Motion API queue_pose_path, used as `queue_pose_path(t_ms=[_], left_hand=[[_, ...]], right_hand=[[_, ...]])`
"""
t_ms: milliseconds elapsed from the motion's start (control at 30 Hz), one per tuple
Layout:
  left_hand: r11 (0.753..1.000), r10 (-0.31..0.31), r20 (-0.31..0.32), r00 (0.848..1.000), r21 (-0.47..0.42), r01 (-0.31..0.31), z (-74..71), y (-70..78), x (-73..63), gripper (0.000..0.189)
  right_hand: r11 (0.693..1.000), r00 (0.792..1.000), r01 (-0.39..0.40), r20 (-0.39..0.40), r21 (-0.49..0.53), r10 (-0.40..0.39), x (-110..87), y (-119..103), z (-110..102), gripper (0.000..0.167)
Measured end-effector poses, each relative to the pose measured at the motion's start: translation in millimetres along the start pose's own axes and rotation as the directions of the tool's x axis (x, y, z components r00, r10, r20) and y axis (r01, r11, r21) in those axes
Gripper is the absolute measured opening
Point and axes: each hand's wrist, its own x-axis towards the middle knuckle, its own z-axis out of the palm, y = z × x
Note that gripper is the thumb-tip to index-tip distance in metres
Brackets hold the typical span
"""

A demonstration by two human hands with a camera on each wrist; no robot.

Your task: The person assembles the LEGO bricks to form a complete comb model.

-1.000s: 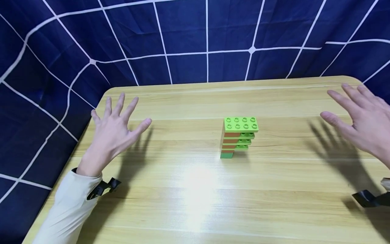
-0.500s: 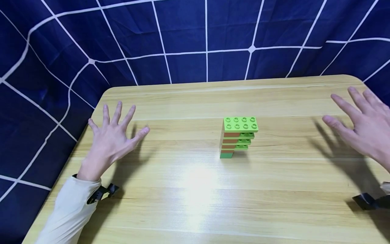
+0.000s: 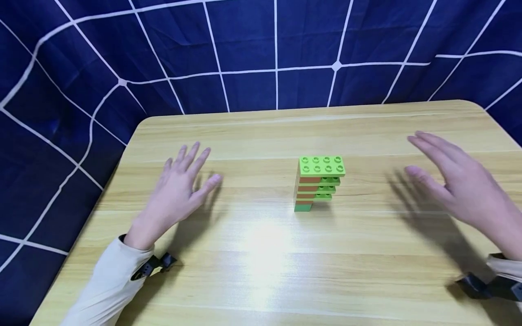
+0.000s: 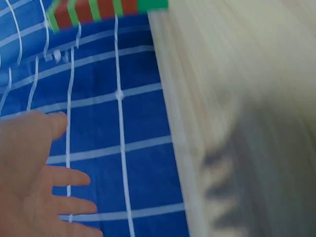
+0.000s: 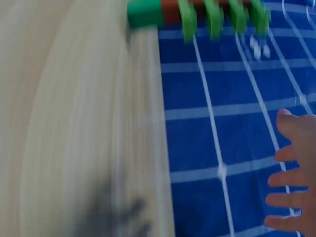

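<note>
A tower of toy building bricks [image 3: 321, 167] stands upright on the wooden table. Its base is dark green, with reddish-brown and lime green bricks alternating above it. The lime ones jut out to the right, and the studded top brick reaches furthest. To the left of the tower, my left hand [image 3: 175, 190] hovers over the table with its fingers extended, holding nothing. On the other side my right hand [image 3: 461, 185] is also raised above the table, fingers extended, apart from the bricks. Both wrist views catch part of the tower [image 4: 94, 11] along the top edge.
The light wooden table [image 3: 228, 280] has rounded far corners and a bright glare spot near its middle. Dark blue cloth [image 3: 248, 50] with white grid lines hangs behind it and on the left. A small black device [image 3: 152, 267] sits at the left cuff, another device [image 3: 485, 287] at the right.
Both hands have moved inward, the left one to the right and the right one to the left, nearer the tower. The tower stays where it was.
</note>
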Motion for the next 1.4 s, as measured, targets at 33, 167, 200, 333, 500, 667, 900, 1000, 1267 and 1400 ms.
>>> queue_pose_path(t_ms=[33, 167, 200, 333, 500, 667, 900, 1000, 1267, 1400], left_hand=[[0.998, 0.053, -0.023, 0.998, -0.023, -0.053, 0.9, 7.3, 1.8, 0.070], [0.960, 0.259, -0.144, 0.955, -0.068, -0.270, 6.3, 40.3, 11.4, 0.064], [0.941, 0.307, -0.182, 0.934, -0.088, -0.327, 8.4, 49.2, 14.3, 0.063], [0.823, 0.455, -0.329, 0.827, -0.199, -0.532, 17.8, 82.9, 28.1, 0.053], [0.700, 0.486, -0.398, 0.778, -0.355, -0.619, 29.1, 110.9, 43.4, 0.042], [0.657, 0.445, -0.454, 0.772, -0.420, -0.626, 35.1, 117.3, 49.3, 0.035], [0.635, 0.372, -0.457, 0.808, -0.510, -0.581, 39.3, 117.6, 65.7, 0.031], [0.628, 0.294, -0.390, 0.873, -0.610, -0.484, 42.4, 117.0, 75.2, 0.030], [0.589, 0.089, -0.102, 0.991, -0.797, -0.134, 58.6, 109.7, 92.6, 0.028], [0.581, 0.043, 0.004, 0.999, -0.813, -0.022, 71.2, 103.1, 101.3, 0.027]], right_hand=[[0.998, 0.998, 0.054, -0.040, 0.014, -0.053, 3.6, -10.9, 3.2, 0.057], [0.969, 0.956, 0.244, -0.176, 0.023, -0.237, 20.3, -52.0, 14.8, 0.067], [0.962, 0.946, 0.270, -0.195, 0.035, -0.259, 23.5, -61.3, 16.8, 0.066], [0.927, 0.905, 0.363, -0.273, 0.091, -0.327, 33.9, -87.9, 26.0, 0.057], [0.911, 0.899, 0.386, -0.282, 0.148, -0.335, 41.3, -100.9, 35.4, 0.049], [0.905, 0.905, 0.378, -0.281, 0.194, -0.318, 45.0, -100.5, 40.6, 0.044], [0.912, 0.924, 0.338, -0.267, 0.231, -0.274, 56.5, -90.1, 46.1, 0.038], [0.919, 0.939, 0.296, -0.254, 0.262, -0.230, 63.0, -84.9, 51.4, 0.023], [0.932, 0.981, 0.166, -0.151, 0.322, -0.123, 71.1, -69.2, 78.7, 0.027], [0.946, 0.995, 0.082, -0.074, 0.313, -0.062, 72.5, -58.6, 94.0, 0.020]])
